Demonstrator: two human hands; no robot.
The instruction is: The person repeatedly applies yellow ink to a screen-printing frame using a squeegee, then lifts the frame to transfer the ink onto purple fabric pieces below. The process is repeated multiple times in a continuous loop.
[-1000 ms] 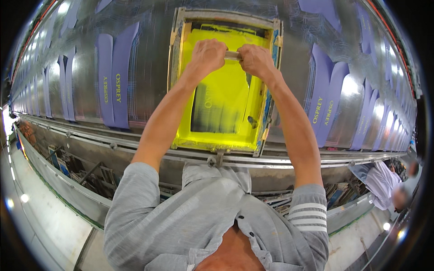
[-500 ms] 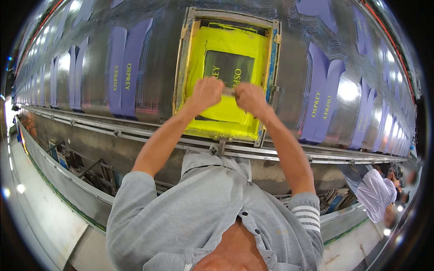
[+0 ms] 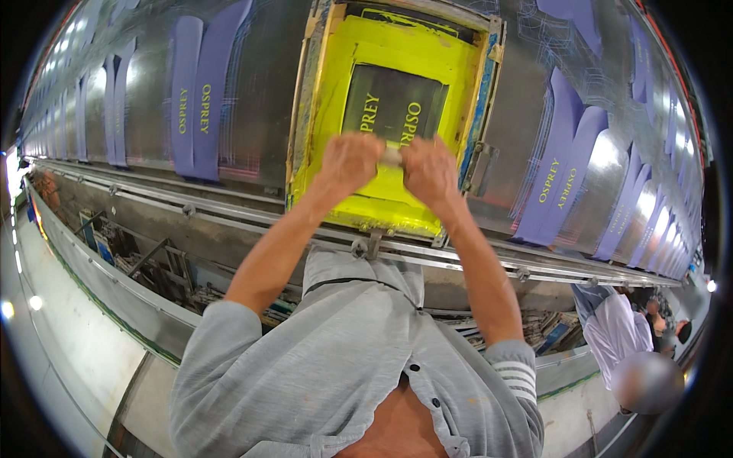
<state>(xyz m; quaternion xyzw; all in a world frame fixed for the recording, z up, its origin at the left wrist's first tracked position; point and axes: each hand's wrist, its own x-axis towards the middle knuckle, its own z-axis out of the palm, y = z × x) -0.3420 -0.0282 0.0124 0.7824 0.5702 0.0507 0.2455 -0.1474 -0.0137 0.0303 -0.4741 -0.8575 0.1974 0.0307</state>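
Note:
My left hand (image 3: 351, 164) and my right hand (image 3: 431, 172) are closed side by side round a squeegee (image 3: 392, 156), whose pale handle shows between the fists. Its blade is mostly hidden by my hands. Beneath it lies a screen-printing frame (image 3: 489, 84) with worn, ink-stained wooden and metal edges. Bright yellow ink (image 3: 412, 46) covers the mesh round a darker rectangular window (image 3: 389, 82), where two lines of lettering show. My fists are over the window's near end.
Purple cut fabric pieces (image 3: 200, 91) with yellow lettering lie in pairs on the long dark table, on both sides; another pair (image 3: 561, 164) is to the right. A metal rail (image 3: 259, 216) runs along the near edge. At the lower right a person in a pale shirt (image 3: 617, 328) bends near the table.
The whole view has shifted and tilted slightly. My hands have drawn a little nearer to me over the frame, baring more of the lettering. The person at right has moved lower in view.

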